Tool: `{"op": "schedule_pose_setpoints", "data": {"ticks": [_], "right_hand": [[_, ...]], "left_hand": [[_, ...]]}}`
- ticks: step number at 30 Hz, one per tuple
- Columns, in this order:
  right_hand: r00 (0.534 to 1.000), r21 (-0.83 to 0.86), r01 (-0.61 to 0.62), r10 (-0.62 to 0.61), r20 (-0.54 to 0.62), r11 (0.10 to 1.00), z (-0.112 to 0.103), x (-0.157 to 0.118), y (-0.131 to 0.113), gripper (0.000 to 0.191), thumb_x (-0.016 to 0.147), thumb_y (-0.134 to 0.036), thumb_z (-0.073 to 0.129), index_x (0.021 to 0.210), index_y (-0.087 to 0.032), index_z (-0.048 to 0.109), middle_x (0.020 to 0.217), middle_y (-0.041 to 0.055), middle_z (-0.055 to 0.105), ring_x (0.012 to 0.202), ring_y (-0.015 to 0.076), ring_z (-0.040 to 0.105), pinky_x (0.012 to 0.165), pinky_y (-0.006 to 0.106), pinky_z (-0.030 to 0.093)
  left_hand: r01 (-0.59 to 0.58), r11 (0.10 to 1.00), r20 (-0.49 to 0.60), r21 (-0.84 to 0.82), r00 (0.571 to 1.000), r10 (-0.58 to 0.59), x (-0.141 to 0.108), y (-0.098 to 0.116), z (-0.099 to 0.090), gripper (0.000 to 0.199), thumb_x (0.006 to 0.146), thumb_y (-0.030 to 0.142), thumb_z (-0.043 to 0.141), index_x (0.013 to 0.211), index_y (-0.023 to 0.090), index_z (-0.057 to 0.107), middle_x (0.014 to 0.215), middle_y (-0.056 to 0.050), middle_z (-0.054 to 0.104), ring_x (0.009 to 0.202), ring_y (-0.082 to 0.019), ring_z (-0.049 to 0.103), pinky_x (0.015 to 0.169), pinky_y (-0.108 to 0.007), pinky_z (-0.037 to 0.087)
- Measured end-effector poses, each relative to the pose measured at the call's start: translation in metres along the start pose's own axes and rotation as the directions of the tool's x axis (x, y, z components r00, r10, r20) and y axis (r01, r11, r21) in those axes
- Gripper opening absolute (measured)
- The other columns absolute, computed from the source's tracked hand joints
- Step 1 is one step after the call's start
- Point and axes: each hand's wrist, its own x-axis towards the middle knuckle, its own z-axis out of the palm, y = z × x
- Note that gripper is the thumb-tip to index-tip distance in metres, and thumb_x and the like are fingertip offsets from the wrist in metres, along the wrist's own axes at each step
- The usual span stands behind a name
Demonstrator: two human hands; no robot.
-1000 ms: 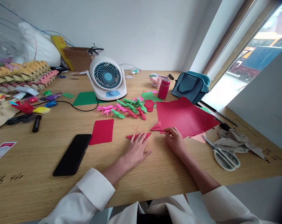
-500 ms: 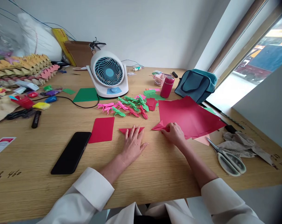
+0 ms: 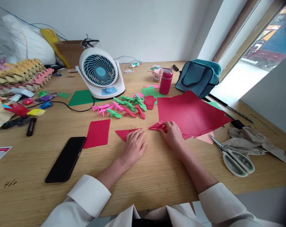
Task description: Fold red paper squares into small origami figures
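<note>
Near the middle of the wooden table, my left hand rests on the right part of a flat red paper triangle, its fingers bent and the thumb a little apart. To the right, my right hand pinches a small folded red paper piece whose pointed end faces left. Left of my left hand lies a red paper rectangle. Behind both hands sits a group of small folded paper figures in pink, green and red. Large red sheets lie beyond my right hand.
A black phone lies at the left, scissors and a crumpled cloth at the right. Farther back stand a white fan, a red bottle and a blue bag.
The view has shifted slightly. My left hand's fingers have drawn in from a spread pose, showing more of the triangle's left part. The folded piece at my right hand has turned slightly.
</note>
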Motion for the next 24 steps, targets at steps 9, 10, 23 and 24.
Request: {"op": "schedule_pose_setpoints", "data": {"ticks": [9,10,23,24], "right_hand": [[0.999,-0.021,0.029,-0.028,0.039,0.999,0.001,-0.006,-0.002,0.021,0.087,-0.032,0.061,0.105,-0.021,0.064,0.098,0.0095,0.061,0.092,0.025,0.06,0.078,0.035,0.043],[0.998,-0.014,0.033,-0.032,0.045,0.999,0.001,-0.006,-0.002,0.021,0.088,-0.032,0.06,0.106,-0.021,0.063,0.099,0.0094,0.062,0.092,0.0251,0.06,0.078,0.035,0.043],[0.987,0.047,0.103,-0.108,0.116,0.994,0.0,-0.01,-0.011,0.019,0.09,-0.028,0.056,0.107,-0.022,0.063,0.1,0.0089,0.064,0.093,0.0239,0.062,0.077,0.033,0.041],[0.987,0.061,0.106,-0.112,0.111,0.992,0.001,-0.009,-0.01,0.019,0.09,-0.027,0.056,0.106,-0.022,0.063,0.099,0.0087,0.064,0.092,0.0233,0.062,0.077,0.032,0.041]], "left_hand": [[0.133,0.989,0.02,0.06,0.991,-0.134,0.05,0.01,0.017,0.024,0.088,0.025,0.06,0.111,0.018,0.062,0.111,-0.01,0.06,0.107,-0.027,0.054,0.092,-0.042,0.046],[0.128,0.991,0.014,0.039,0.992,-0.128,0.051,0.008,0.019,0.022,0.088,0.025,0.061,0.109,0.018,0.062,0.11,-0.01,0.059,0.107,-0.026,0.054,0.092,-0.042,0.046],[0.106,0.992,-0.078,-0.064,0.991,-0.111,0.043,-0.017,0.016,0.017,0.083,0.033,0.069,0.094,0.02,0.066,0.102,-0.006,0.063,0.106,-0.024,0.055,0.096,-0.039,0.042],[0.128,0.991,-0.074,-0.03,0.989,-0.13,0.044,-0.015,0.017,0.018,0.081,0.034,0.071,0.092,0.02,0.066,0.101,-0.006,0.062,0.105,-0.024,0.055,0.094,-0.039,0.042]]}}
